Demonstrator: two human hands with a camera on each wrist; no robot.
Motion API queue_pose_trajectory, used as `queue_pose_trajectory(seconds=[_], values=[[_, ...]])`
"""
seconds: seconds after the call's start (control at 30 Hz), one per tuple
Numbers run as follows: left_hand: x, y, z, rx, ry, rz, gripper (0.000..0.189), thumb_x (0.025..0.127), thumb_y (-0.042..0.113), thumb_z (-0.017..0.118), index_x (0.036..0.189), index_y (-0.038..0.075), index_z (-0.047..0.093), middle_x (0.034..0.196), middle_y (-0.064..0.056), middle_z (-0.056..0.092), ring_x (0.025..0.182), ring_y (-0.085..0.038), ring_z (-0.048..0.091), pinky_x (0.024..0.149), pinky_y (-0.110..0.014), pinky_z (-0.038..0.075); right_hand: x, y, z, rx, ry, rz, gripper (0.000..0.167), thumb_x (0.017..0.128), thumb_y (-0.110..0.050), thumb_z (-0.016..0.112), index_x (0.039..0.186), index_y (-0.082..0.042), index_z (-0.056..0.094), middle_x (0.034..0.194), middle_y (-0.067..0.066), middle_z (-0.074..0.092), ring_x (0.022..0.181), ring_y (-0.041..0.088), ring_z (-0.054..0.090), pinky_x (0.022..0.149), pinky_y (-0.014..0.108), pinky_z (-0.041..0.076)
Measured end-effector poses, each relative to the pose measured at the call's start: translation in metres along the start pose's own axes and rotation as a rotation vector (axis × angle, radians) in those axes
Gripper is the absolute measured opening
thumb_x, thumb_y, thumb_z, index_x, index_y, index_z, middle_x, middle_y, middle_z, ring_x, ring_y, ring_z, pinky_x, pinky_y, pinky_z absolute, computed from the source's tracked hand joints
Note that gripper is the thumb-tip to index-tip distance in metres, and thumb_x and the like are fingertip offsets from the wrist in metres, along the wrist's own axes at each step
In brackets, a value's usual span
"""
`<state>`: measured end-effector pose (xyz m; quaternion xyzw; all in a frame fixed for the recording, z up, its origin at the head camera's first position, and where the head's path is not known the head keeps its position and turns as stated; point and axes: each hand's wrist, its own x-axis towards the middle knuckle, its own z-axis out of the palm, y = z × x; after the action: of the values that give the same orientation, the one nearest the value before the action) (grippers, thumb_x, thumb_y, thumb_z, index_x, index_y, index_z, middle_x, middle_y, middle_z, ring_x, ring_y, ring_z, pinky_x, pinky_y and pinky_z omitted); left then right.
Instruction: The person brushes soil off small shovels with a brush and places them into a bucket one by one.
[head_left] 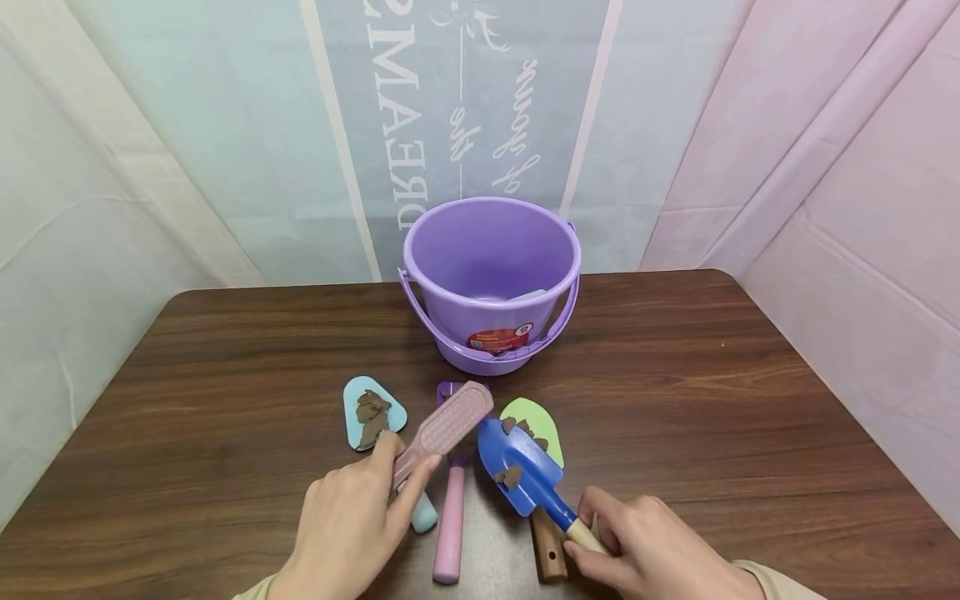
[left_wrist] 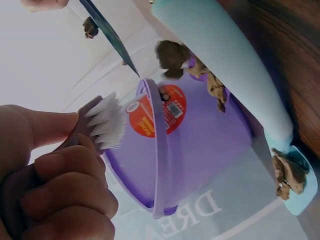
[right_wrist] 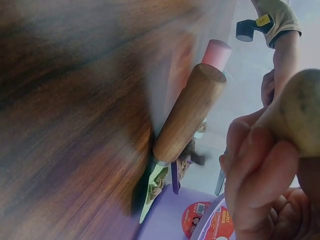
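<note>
My left hand (head_left: 345, 517) grips a mauve brush (head_left: 453, 417). White bristles (left_wrist: 108, 122) show in the left wrist view, and the brush's back faces up in the head view. With my right hand (head_left: 645, 542) I hold a blue trowel (head_left: 525, 454) by its pale wooden handle. Its blade carries a brown clump (head_left: 510, 477) and overlaps a green trowel (head_left: 546, 417) in the head view. That one has a brown wooden handle (right_wrist: 190, 115). Under the brush, a purple trowel's pink handle (head_left: 450, 529) is visible, its blade mostly hidden.
A purple bucket (head_left: 480, 325) stands upright at the back centre, its handle hanging forward, something pale blue inside. At left lies a light-blue trowel (head_left: 354, 408) bearing brown clumps. Fabric walls surround the brown wooden table (head_left: 225, 400) at the back and sides.
</note>
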<state>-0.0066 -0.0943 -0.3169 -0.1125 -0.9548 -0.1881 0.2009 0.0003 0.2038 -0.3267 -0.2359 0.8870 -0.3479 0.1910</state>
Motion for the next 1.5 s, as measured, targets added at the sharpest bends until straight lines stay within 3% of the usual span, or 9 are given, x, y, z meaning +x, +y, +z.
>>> queue_pose_trajectory(seconds=[0.1,0.23,0.37,0.53,0.83,1.0,1.3,1.5], values=[[0.0,0.003,0.0,-0.005,0.0,0.018,0.028,0.086,0.042,0.069,0.082,0.019,0.053,0.05,0.017,0.03,0.042,-0.003,0.031,0.041,-0.024,0.024,0.0,0.0,0.0,-0.011,0.006,-0.007,0.018,0.092,-0.033,0.064,0.089,-0.019,0.052,0.057,-0.021,0.038,0.045,-0.009,0.037,0.038,0.016,0.029],[0.0,0.008,0.003,0.011,-0.003,0.092,0.032,0.089,0.047,0.064,0.081,0.019,0.05,0.05,0.016,0.024,0.042,-0.004,0.029,0.041,-0.023,0.023,-0.001,0.0,0.0,-0.019,0.014,-0.024,0.018,0.092,-0.033,0.064,0.089,-0.019,0.052,0.057,-0.021,0.038,0.046,-0.009,0.037,0.038,0.015,0.029],[-0.001,0.015,0.009,0.004,-0.056,0.134,0.035,0.09,0.051,0.061,0.08,0.018,0.05,0.049,0.013,0.027,0.041,-0.006,0.032,0.04,-0.023,0.024,-0.001,0.001,0.001,-0.014,0.015,-0.043,0.018,0.092,-0.032,0.064,0.089,-0.019,0.052,0.058,-0.022,0.04,0.046,-0.01,0.037,0.037,0.015,0.029],[-0.001,0.021,0.013,-0.024,-0.132,0.135,0.035,0.089,0.048,0.063,0.082,0.017,0.051,0.048,0.011,0.031,0.041,-0.005,0.033,0.041,-0.024,0.025,-0.002,0.0,0.002,-0.006,0.019,-0.067,0.018,0.093,-0.032,0.063,0.088,-0.019,0.052,0.058,-0.022,0.039,0.045,-0.011,0.036,0.037,0.014,0.028],[0.0,0.016,0.015,0.005,-0.115,0.099,0.036,0.089,0.051,0.062,0.08,0.018,0.052,0.047,0.011,0.031,0.041,-0.006,0.034,0.04,-0.025,0.024,-0.003,0.0,0.002,-0.036,0.037,-0.145,0.016,0.094,-0.029,0.062,0.088,-0.019,0.051,0.061,-0.023,0.038,0.048,-0.013,0.035,0.037,0.013,0.028],[0.001,0.01,0.013,0.022,-0.092,0.075,0.034,0.089,0.048,0.063,0.079,0.018,0.05,0.048,0.012,0.026,0.041,-0.007,0.031,0.04,-0.024,0.022,-0.002,0.0,0.001,-0.015,0.015,-0.125,0.016,0.094,-0.03,0.062,0.089,-0.019,0.052,0.061,-0.022,0.039,0.048,-0.012,0.037,0.037,0.014,0.03],[0.002,0.0,0.008,0.039,-0.052,0.004,0.031,0.086,0.04,0.069,0.081,0.015,0.053,0.049,0.011,0.033,0.041,-0.008,0.033,0.039,-0.026,0.025,-0.002,-0.001,0.0,0.022,-0.008,-0.042,0.018,0.093,-0.034,0.062,0.088,-0.019,0.053,0.059,-0.021,0.04,0.047,-0.009,0.038,0.037,0.015,0.029],[0.002,-0.003,0.008,0.03,-0.035,-0.028,0.031,0.085,0.039,0.07,0.08,0.014,0.053,0.047,0.01,0.035,0.041,-0.009,0.034,0.038,-0.028,0.025,-0.002,0.001,0.001,0.013,0.01,-0.052,0.018,0.093,-0.034,0.062,0.088,-0.019,0.053,0.058,-0.022,0.04,0.046,-0.01,0.037,0.037,0.015,0.028]])
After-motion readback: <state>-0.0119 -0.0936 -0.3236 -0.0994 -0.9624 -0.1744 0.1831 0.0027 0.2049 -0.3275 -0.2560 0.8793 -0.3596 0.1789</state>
